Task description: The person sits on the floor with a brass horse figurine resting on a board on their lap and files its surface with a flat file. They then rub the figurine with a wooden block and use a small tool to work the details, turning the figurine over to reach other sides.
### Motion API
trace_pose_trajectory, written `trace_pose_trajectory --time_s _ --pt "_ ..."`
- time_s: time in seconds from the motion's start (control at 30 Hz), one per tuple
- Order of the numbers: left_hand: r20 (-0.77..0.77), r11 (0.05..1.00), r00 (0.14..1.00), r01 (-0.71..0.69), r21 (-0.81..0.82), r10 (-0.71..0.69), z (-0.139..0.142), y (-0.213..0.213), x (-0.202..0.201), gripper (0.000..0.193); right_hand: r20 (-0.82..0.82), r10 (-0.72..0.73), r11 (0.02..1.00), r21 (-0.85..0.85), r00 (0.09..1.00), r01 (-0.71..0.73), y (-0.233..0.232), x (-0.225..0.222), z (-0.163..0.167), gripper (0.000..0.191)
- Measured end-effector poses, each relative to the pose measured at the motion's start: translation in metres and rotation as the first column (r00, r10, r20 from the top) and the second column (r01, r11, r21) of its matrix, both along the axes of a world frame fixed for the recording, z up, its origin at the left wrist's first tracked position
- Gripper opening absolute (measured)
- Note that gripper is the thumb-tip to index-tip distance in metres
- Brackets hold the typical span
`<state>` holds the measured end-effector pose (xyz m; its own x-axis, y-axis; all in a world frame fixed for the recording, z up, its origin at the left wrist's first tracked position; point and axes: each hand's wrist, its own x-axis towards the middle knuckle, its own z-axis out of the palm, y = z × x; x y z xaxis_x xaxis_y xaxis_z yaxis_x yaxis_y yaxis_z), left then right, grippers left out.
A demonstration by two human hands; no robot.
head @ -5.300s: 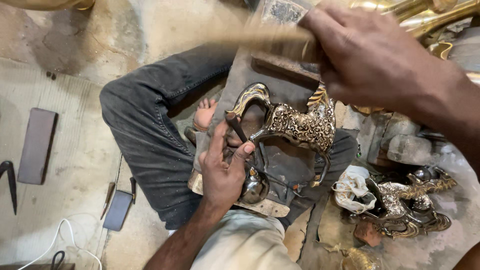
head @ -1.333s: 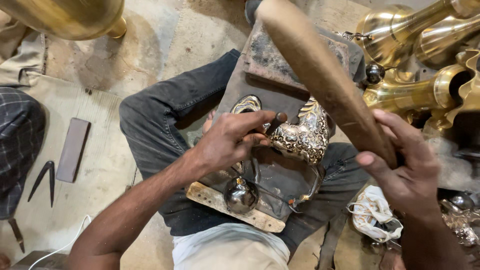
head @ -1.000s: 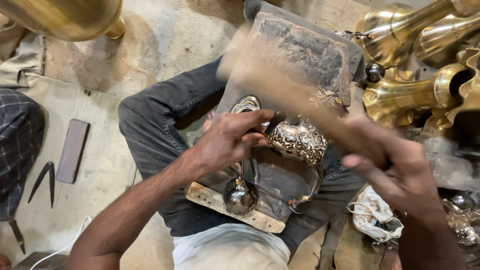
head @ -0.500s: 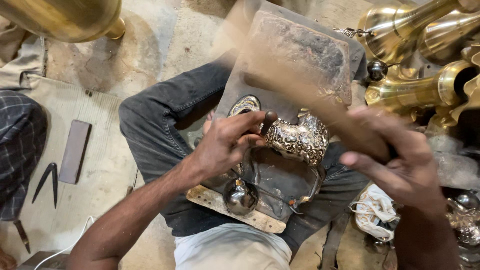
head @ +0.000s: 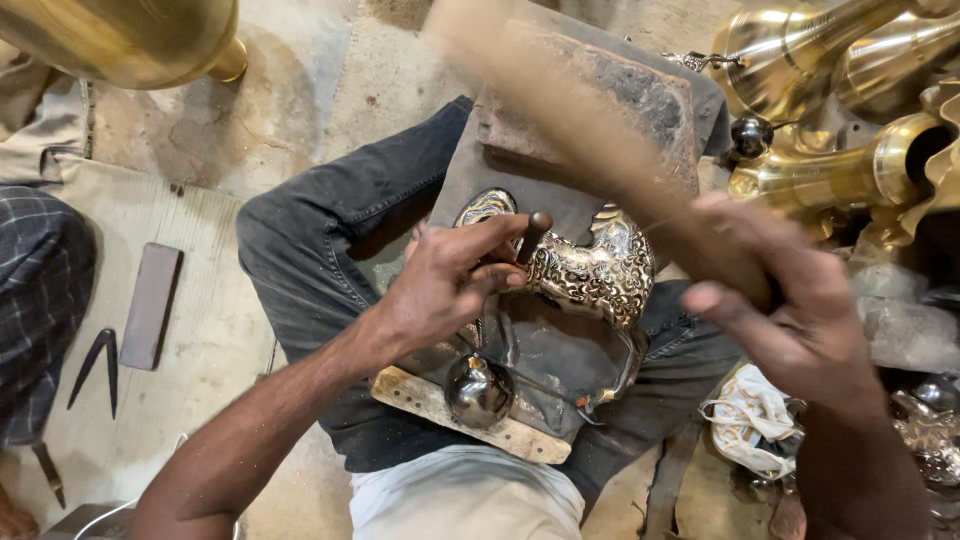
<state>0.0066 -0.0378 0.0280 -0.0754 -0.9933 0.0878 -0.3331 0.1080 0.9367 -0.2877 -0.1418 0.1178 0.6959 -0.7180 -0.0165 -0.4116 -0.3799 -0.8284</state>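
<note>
An ornate engraved brass piece [head: 592, 274], shaped like an animal figure, lies on a dark pad [head: 560, 350] across my lap. My left hand [head: 455, 278] pinches a thin dark punch [head: 532, 234] upright against the piece. My right hand [head: 785, 305] grips a long wooden mallet [head: 590, 140], blurred with motion above the punch. A round metal ball [head: 478, 390] rests on a wooden strip [head: 455, 415] near my waist.
Polished brass vessels [head: 850, 110] crowd the upper right, and a large brass vessel [head: 130, 35] hangs at the upper left. A dark flat stone [head: 150, 305] and metal dividers [head: 95, 365] lie on the floor mat at left. A crumpled white cloth [head: 750, 430] sits at lower right.
The mallet has kept swinging over the punch, and my right hand has shifted slightly. My left hand stays on the punch against the brass piece.
</note>
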Motion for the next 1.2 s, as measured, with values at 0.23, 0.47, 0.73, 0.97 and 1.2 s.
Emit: trace_pose_trajectory --time_s 0.23,0.47,0.73,0.97,1.2 --pt "-0.004 0.998 1.000 0.018 -0.067 -0.018 0.001 -0.001 0.002 0.048 0.337 -0.117 0.993 0.025 0.934 0.115 -0.002 -0.001 -0.017 0.056" --pt "-0.026 0.998 0.999 0.017 -0.060 -0.018 0.000 -0.001 0.003 0.051 0.313 -0.058 0.998 0.004 0.948 0.060 0.000 -0.010 -0.032 0.047" --pt "-0.059 0.997 0.998 -0.004 0.080 0.009 0.009 -0.003 0.001 0.049 0.287 -0.247 0.969 0.090 0.926 0.230 -0.001 -0.003 -0.027 0.053" --pt "-0.064 0.999 0.998 0.028 0.032 -0.025 0.012 -0.006 0.004 0.054 0.257 -0.156 0.988 0.028 0.954 0.154 -0.001 -0.008 -0.034 0.051" --pt "-0.038 0.995 0.999 0.007 0.103 -0.004 0.009 -0.005 0.004 0.050 0.205 -0.139 0.990 0.052 0.969 0.131 -0.004 -0.007 -0.036 0.054"
